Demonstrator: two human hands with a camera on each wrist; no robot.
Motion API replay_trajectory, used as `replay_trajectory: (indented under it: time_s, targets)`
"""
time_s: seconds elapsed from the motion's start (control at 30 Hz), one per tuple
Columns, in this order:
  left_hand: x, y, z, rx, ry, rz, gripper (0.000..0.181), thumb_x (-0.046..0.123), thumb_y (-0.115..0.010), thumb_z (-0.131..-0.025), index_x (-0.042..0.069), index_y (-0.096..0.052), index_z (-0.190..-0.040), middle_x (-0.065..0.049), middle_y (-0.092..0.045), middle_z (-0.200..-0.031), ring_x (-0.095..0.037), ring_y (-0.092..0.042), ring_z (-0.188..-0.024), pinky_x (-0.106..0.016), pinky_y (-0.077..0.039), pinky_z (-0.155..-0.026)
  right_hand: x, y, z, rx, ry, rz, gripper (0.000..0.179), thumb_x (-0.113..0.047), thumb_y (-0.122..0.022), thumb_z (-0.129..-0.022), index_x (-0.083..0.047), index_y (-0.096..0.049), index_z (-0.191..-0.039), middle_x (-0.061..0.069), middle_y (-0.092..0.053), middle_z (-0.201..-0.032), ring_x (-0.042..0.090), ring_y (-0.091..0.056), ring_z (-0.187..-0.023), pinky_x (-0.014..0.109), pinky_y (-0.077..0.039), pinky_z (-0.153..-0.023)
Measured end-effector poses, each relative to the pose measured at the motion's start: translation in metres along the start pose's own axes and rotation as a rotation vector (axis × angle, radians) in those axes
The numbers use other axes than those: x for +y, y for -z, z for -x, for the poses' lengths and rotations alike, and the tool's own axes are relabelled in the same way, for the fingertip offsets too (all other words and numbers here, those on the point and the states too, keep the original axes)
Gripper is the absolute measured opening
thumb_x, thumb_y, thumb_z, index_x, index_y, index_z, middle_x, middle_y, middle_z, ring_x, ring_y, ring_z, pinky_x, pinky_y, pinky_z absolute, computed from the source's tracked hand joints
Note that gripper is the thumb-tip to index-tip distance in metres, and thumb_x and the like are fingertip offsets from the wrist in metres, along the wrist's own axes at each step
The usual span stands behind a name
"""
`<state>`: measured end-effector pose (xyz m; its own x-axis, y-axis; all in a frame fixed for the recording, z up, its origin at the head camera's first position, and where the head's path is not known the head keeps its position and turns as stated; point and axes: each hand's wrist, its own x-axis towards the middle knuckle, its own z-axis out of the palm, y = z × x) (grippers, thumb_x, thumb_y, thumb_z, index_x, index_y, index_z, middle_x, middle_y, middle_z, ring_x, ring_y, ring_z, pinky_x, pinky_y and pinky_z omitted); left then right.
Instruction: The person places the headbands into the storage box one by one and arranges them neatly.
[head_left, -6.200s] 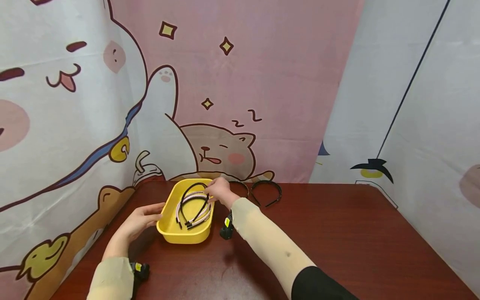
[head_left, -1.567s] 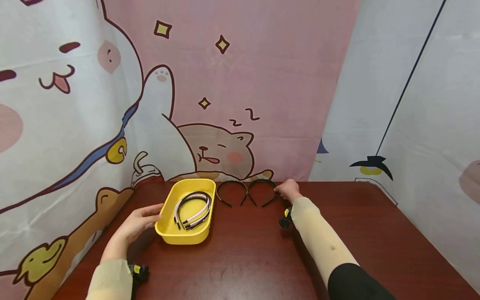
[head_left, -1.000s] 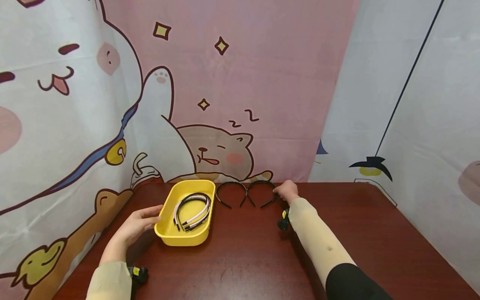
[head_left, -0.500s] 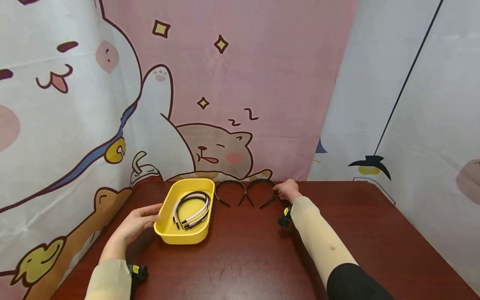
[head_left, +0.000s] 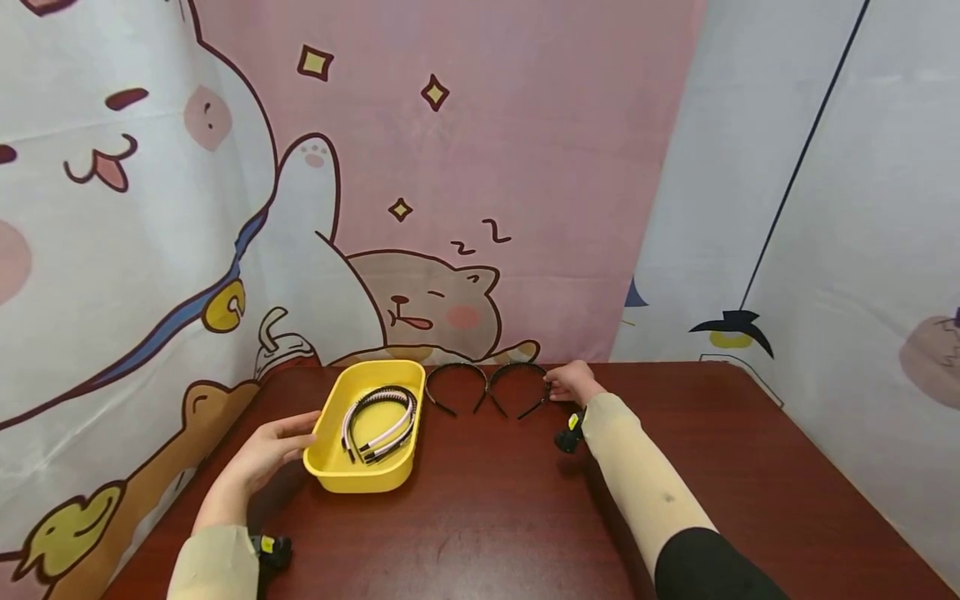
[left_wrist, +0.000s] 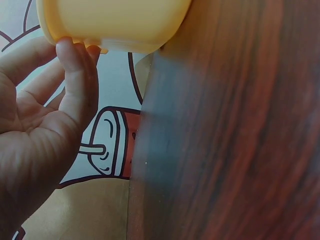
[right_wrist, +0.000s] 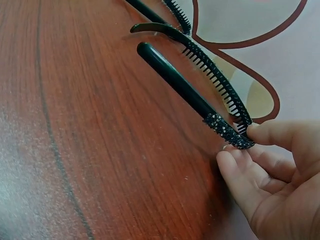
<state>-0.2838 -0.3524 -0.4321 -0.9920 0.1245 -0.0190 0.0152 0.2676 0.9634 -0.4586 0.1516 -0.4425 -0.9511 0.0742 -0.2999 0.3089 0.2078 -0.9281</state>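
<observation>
My left hand [head_left: 266, 450] is at the left side of a yellow plastic basket [head_left: 360, 482], its fingertips touching the outside just under the rim. Inside the basket, several headbands [head_left: 382, 425], black and pale pink, lie nested together. At the table's back, my right hand [head_left: 576, 382] pinches the right side of a black toothed headband [head_left: 517, 367] between thumb and fingers. Close up in the right wrist view, glittery stones cover that headband [right_wrist: 225, 131], and its end is smooth black. Another thin black headband [head_left: 456, 365] lies immediately left of it.
The dark red wooden table [head_left: 480, 517] backs onto a printed curtain [head_left: 555, 167] with cartoon animals. The basket stands left of the two loose headbands, toward the table's left edge. Small black cameras are strapped at both wrists.
About six seconds ago my right hand was over the basket at a black headband; that one now lies nested with the others. The right hand has since moved right to the rightmost headband and stayed there.
</observation>
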Motion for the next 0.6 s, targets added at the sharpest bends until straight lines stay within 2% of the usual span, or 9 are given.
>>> replay_trajectory:
  time_s: [0.23,0.6]
  targets:
    - [-0.001,0.001,0.001,0.005,0.006,-0.005,0.058,0.012,-0.061,-0.095,-0.007,-0.038,-0.144,-0.03,-0.042,-0.143,-0.025,-0.061,-0.111,-0.031,-0.052,-0.088,-0.004,0.005,0.007,-0.029,0.027,0.004,0.032,-0.003,-0.064,-0.09,0.015,-0.054,-0.116,0.015,-0.058,-0.085,0.024,-0.065,-0.069,0.04,-0.056,-0.076]
    - [0.0,0.001,0.001,0.0,0.007,0.0,0.058,0.014,-0.062,-0.095,-0.007,-0.038,-0.144,-0.03,-0.042,-0.143,-0.029,-0.059,-0.113,-0.033,-0.051,-0.089,0.002,0.013,0.006,-0.038,0.017,-0.001,0.029,-0.004,-0.064,-0.091,0.014,-0.055,-0.112,0.019,-0.06,-0.09,0.024,-0.066,-0.067,0.039,-0.057,-0.072]
